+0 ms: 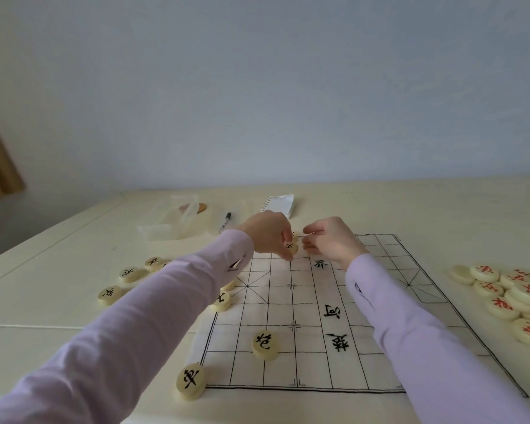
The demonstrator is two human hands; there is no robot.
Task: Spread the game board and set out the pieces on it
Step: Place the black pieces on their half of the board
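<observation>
As the sleeves (pixel 426 347) lie low over the board (pixel 312 362): the thin cloth could ruck and carry the placed black piece (pixel 265 345), near its front-left corner, off its crossing.
Held pieces (pixel 292 246): what looks like two, pinched above the board's far edge; a loose pinch could drop one, and it might roll off the cloth.
Left hand (pixel 270 234): fingers curled down, thumb and fingertips gripping the held pieces.
Right hand (pixel 334 240): fingers curled, just beside the left; I cannot tell whether it holds anything.
Red pieces (pixel 517 295): heaped off the board, by the table's (pixel 74 347) right edge.
</observation>
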